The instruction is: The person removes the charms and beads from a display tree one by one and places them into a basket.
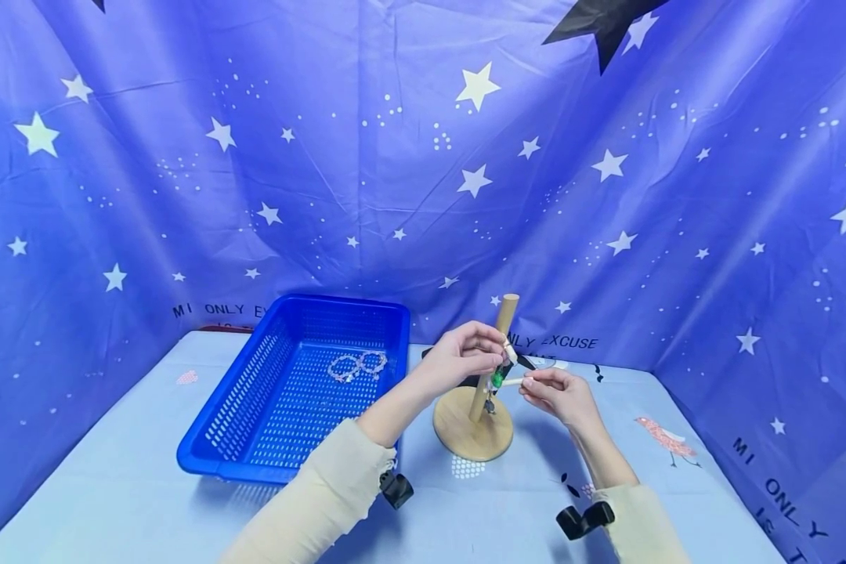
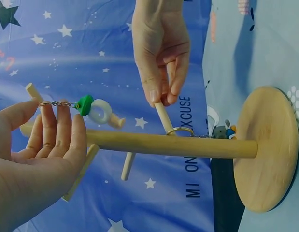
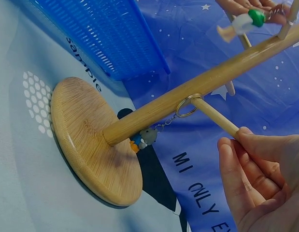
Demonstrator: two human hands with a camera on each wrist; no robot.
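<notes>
A wooden peg stand (image 1: 481,437) with a round base stands on the table, to the right of the basket. Near the top of its post, my left hand (image 1: 465,351) pinches a keychain (image 2: 85,105) by its metal ring, and a green-and-white charm dangles from the short chain. Lower down, my right hand (image 1: 560,394) pinches the tip of a side peg (image 3: 219,117) between thumb and forefinger. The ring of a second keychain (image 3: 148,136), with a small grey figure, is looped around that peg close to the post. Its figure hangs just above the base.
A blue plastic basket (image 1: 292,474) sits on the left, with beaded bracelets (image 1: 356,366) inside. More pegs stick out higher on the post. A patterned pale blue cloth (image 1: 479,517) covers the table, and a starry blue curtain (image 1: 366,157) hangs behind.
</notes>
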